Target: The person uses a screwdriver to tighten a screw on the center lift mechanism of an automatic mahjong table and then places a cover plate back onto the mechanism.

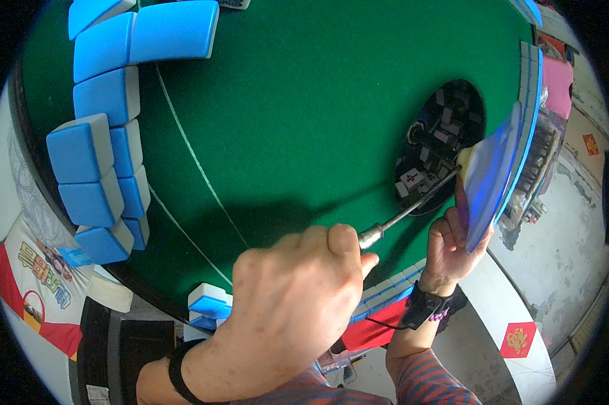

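Left grip (297, 277) clenched screwdriver (372, 236), tip at pale hub (463, 158) of blue disc (493, 179); right grip (447, 250) clasped blue disc near right edge of tabletop (284, 121).

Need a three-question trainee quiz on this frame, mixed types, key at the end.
1. Name the tool in the left hand.
2. True or false: the right hand is empty.
3. Fill in: Through the dark opening in the green felt, white-faced ____ can be seen.

Key: 1. Screwdriver. 2. False; it holds the translucent blue cover. 3. Tiles.
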A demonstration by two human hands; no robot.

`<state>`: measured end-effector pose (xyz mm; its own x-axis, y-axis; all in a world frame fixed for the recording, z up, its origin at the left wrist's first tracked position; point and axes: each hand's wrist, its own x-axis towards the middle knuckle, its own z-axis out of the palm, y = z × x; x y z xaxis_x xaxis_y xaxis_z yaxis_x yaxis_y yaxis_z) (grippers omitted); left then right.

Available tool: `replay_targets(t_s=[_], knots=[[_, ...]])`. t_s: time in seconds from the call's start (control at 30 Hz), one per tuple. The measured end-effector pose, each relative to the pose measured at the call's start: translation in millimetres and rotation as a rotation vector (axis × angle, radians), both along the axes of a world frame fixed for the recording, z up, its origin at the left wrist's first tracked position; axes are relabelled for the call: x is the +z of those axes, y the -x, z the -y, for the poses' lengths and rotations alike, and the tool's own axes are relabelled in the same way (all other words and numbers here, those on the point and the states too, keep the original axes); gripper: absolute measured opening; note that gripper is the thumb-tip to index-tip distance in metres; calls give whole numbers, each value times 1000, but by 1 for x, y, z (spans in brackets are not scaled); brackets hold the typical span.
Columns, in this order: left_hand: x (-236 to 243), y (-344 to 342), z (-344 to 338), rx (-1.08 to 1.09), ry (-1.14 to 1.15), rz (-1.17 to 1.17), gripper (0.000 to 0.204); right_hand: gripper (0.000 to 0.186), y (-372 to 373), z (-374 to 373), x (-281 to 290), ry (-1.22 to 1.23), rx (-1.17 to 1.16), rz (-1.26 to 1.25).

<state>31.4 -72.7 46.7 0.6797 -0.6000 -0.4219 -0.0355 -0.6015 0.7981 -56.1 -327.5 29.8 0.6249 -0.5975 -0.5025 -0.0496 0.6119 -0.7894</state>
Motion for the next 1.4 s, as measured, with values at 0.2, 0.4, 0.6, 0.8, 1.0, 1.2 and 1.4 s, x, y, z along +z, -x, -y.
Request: replay_targets(t_s=[0.2,0.4,0.6,0.8,1.0,1.2,1.4], knots=[[6,-5,2,84,-28,-127,34,56,8,7,-3,-36,91,104],[1,-2,-1,5,-10,1,36,58,9,7,-3,-18,84,92],[4,-3,2,60,-41,-83,34,60,7,5,-3,-30,93,107],[2,-4,-1,48,5,15,36,61,8,6,-3,-7,77,79],[-1,-2,2,36,-8,-4,33,58,10,9,-3,-24,102,100],[-1,-3,0,77,28,-12,33,54,-1,0,-1,21,16,0],[-2,-2,3,64,-10,66,34,55,9,8,-2,-38,84,101]])
